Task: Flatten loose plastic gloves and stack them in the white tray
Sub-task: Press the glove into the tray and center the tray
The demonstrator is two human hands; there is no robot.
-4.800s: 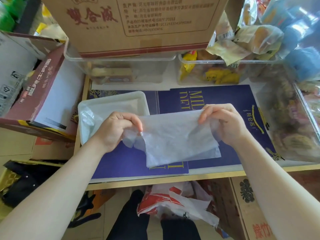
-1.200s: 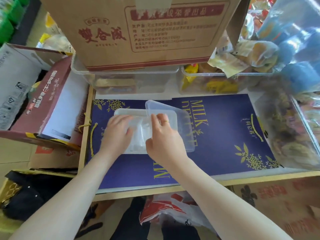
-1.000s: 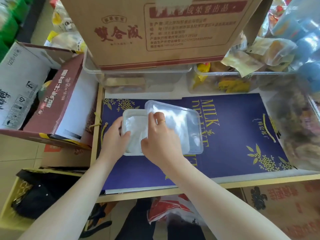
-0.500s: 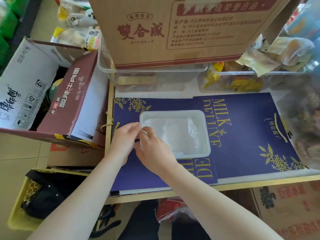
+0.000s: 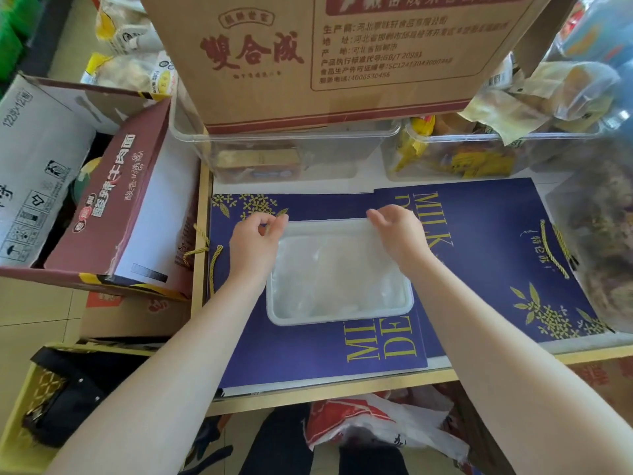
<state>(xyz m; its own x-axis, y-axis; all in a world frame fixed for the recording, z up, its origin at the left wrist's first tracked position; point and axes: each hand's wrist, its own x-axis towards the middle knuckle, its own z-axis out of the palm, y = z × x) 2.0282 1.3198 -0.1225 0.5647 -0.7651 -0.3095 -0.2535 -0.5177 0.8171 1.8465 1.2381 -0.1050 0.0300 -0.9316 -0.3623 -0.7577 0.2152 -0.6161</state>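
1. Over the far corners of the white tray (image 5: 337, 318), both hands rest at its far rim, one at each end.
2. The left hand (image 5: 255, 243) sits at the tray's far-left corner; its fingers (image 5: 274, 222) are curled, thumb and forefinger closed together at the rim, though it is too small to tell whether they pinch the rim or the clear cover over it.
3. The right hand (image 5: 399, 231) sits at the tray's far-right corner, with fingers bent downward and the tips touching the far rim; they press rather than wrap round it.
4. The plastic gloves (image 5: 337, 272) lie inside the tray as a flat, pale, translucent layer, seen through a clear lid or film that seems to cover the top.
5. The tray lies on dark blue gift bags (image 5: 479, 255) printed with gold letters and flowers, spread flat across the bench (image 5: 342, 389).
6. Beyond the tray stand two clear plastic bins (image 5: 281, 156) holding packaged goods, and a large brown cardboard box (image 5: 342, 56) rests on top of them.
7. Left of the tray, off the bench edge, a maroon carton (image 5: 109, 200) leans inside an open white carton (image 5: 37, 159).
8. Nearer than the tray, below the bench edge, a red and white plastic bag (image 5: 376, 430) lies by the person's dark trousers.
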